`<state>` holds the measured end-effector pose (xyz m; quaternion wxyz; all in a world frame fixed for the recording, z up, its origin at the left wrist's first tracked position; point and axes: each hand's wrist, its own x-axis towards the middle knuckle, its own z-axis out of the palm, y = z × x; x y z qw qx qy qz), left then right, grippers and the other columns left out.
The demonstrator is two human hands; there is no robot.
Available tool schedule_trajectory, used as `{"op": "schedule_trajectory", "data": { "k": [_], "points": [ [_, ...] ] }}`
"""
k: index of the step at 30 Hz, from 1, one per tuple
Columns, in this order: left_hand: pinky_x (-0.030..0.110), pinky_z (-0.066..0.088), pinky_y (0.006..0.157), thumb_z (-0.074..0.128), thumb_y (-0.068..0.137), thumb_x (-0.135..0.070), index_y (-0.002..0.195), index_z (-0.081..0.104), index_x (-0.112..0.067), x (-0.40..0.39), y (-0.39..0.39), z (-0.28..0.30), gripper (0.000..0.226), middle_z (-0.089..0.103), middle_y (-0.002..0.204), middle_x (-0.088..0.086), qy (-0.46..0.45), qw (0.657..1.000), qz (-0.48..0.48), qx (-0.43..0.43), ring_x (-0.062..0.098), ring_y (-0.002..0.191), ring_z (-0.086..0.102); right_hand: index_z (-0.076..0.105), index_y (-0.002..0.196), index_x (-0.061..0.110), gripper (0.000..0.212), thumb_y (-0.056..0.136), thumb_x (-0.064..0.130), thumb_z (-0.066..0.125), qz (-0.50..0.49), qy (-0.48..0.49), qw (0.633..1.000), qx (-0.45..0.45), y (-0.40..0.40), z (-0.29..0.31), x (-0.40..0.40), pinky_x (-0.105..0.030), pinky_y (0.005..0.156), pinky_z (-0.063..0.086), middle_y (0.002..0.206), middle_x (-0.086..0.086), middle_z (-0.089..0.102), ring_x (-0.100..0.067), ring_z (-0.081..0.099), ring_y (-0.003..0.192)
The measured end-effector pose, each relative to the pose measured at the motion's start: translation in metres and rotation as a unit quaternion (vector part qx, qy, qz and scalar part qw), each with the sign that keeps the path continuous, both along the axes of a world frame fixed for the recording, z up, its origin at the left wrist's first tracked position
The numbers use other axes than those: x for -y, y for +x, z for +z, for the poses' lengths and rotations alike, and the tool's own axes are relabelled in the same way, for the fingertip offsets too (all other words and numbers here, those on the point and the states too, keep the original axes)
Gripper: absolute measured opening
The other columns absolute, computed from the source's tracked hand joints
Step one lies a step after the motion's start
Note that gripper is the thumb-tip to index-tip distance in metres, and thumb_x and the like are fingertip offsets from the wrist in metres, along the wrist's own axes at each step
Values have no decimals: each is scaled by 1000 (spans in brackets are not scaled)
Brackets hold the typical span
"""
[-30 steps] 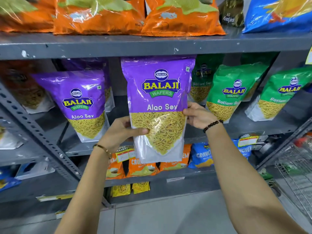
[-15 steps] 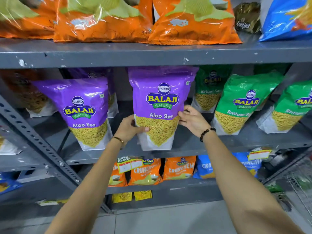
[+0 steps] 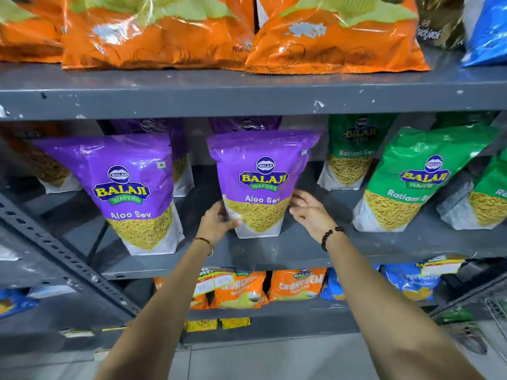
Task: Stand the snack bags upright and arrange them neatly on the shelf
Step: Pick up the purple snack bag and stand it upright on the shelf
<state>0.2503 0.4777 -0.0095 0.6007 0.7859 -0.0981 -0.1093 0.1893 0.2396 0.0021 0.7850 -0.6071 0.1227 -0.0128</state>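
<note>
A purple Aloo Sev bag (image 3: 260,182) stands upright on the grey middle shelf (image 3: 274,253). My left hand (image 3: 216,223) grips its lower left corner, thumb across the front. My right hand (image 3: 308,212) is at the bag's lower right edge with its fingers spread, touching it or just off it. A second purple Aloo Sev bag (image 3: 131,193) stands to the left, nearer the shelf's front. More purple bags (image 3: 244,124) stand behind in shadow. Green Ratlami Sev bags (image 3: 411,179) lean to the right of my hands.
Orange chip bags (image 3: 153,31) and a blue bag (image 3: 488,28) lie on the top shelf. Small orange (image 3: 296,283) and blue packets (image 3: 408,281) fill the shelf below. A perforated grey brace (image 3: 60,256) slants across the left. A wire basket (image 3: 496,311) shows at the right edge.
The purple bag has gone from held in front of the shelf to standing on it, further back. My right hand has loosened from its side and opened.
</note>
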Motion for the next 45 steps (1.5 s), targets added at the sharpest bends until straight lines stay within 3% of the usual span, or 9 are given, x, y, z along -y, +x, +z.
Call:
{"op": "schedule_trajectory", "data": {
  "k": [2, 4, 6, 10, 12, 20, 34, 45],
  "points": [
    [40, 46, 95, 80, 69, -7, 114, 56, -5, -3, -6, -8, 52, 64, 117, 12, 69, 998, -10, -4, 19, 103, 55, 44, 128, 2, 61, 74, -25, 48, 39, -72, 995, -49, -2, -16, -4, -23, 81, 51, 120, -11, 60, -19, 58, 105],
    [26, 48, 87, 81, 68, -10, 117, 56, -3, -1, -12, -15, 56, 65, 119, 12, 110, 994, -22, -9, 17, 102, 56, 40, 133, 0, 69, 71, -23, 57, 57, -147, 984, -79, -2, -28, -11, -31, 95, 45, 132, -14, 53, -22, 51, 117],
    [16, 47, 79, 80, 69, -7, 114, 57, 0, 4, -17, -18, 51, 65, 118, 15, 114, 993, -15, -17, 21, 101, 58, 41, 134, 5, 67, 73, -15, 63, 63, -181, 979, -71, -1, -33, -17, -30, 100, 39, 133, -10, 53, -16, 49, 117],
    [46, 45, 101, 76, 75, -12, 108, 56, 3, 6, -21, -17, 41, 67, 113, 20, 147, 989, 32, -6, 34, 108, 60, 45, 133, 15, 57, 80, 4, 65, 79, -252, 963, -52, 0, -35, -25, -27, 96, 39, 131, -3, 56, -13, 51, 116],
    [46, 46, 101, 74, 77, -12, 109, 56, 3, 1, -22, -19, 40, 67, 114, 20, 148, 988, 41, -7, 34, 108, 60, 45, 133, 15, 56, 81, 10, 66, 85, -277, 955, -55, -1, -34, -28, -28, 97, 39, 133, -2, 56, -15, 51, 119],
    [42, 47, 95, 70, 80, -15, 111, 55, 4, -7, -37, -12, 39, 65, 116, 20, 173, 984, 35, -2, 33, 109, 60, 42, 135, 13, 57, 83, 17, 66, 55, -298, 951, -62, -15, -34, -39, -26, 93, 37, 136, -4, 54, -20, 49, 126],
    [47, 45, 103, 66, 84, -14, 118, 52, 2, -8, -49, -5, 40, 62, 125, 19, 186, 982, 28, -15, 34, 115, 56, 43, 134, 11, 57, 82, 16, 66, 41, -306, 949, -68, -24, -35, -41, -24, 93, 36, 137, -6, 53, -19, 49, 125],
    [48, 44, 105, 64, 86, -16, 126, 49, -4, -6, -47, -5, 45, 61, 128, 17, 202, 979, 21, -17, 35, 117, 55, 46, 131, 8, 55, 81, 18, 68, 33, -331, 941, -68, -27, -31, -42, -32, 100, 39, 134, -9, 57, -23, 52, 123]
  ]
}}
